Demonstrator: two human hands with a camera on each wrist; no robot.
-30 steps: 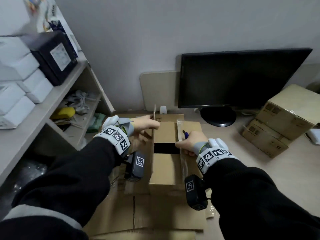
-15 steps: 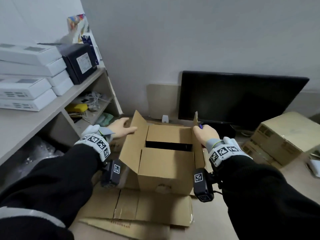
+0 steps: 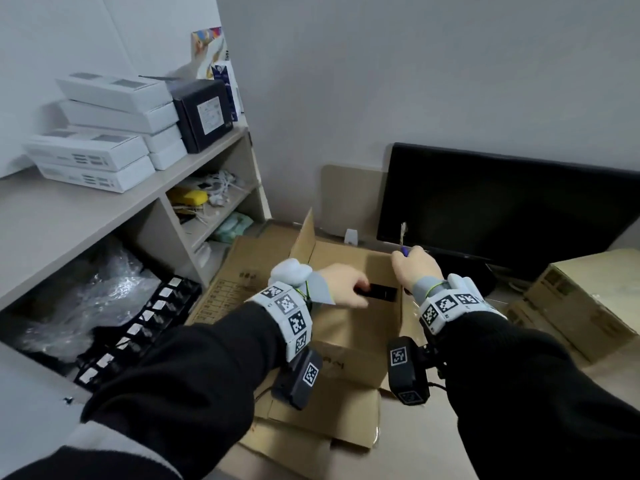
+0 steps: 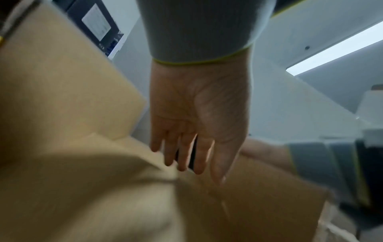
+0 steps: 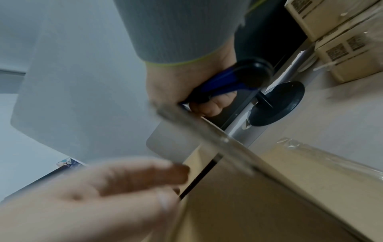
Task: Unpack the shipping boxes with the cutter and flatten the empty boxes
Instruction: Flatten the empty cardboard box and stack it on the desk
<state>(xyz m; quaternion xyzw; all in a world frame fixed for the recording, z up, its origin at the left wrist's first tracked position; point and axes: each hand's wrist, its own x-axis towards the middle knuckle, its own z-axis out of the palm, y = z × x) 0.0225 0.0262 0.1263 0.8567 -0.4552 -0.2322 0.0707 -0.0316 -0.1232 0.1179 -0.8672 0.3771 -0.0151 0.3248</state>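
An open cardboard box (image 3: 349, 337) stands in front of me with its side flaps raised. A black item (image 3: 382, 292) lies inside it. My left hand (image 3: 346, 287) reaches over the left wall into the box. In the left wrist view this left hand (image 4: 186, 163) has straight fingers over the black item (image 4: 193, 150) and holds nothing. My right hand (image 3: 412, 266) is at the top of the right flap and grips the blue cutter (image 3: 404, 251). The right wrist view shows the cutter (image 5: 225, 81) in the curled fingers (image 5: 209, 108), against the flap's edge.
A black monitor (image 3: 502, 216) stands right behind the box. Two sealed cardboard boxes (image 3: 581, 299) are stacked at the right. Flattened cardboard (image 3: 235, 271) lies under and left of the box. The shelf unit (image 3: 194, 168) at the left holds white boxes; black trays (image 3: 138, 327) sit below.
The box's side flaps went from nearly closed to raised. My left hand let go of the left flap and moved into the box. My right hand stayed at the right flap with the cutter.
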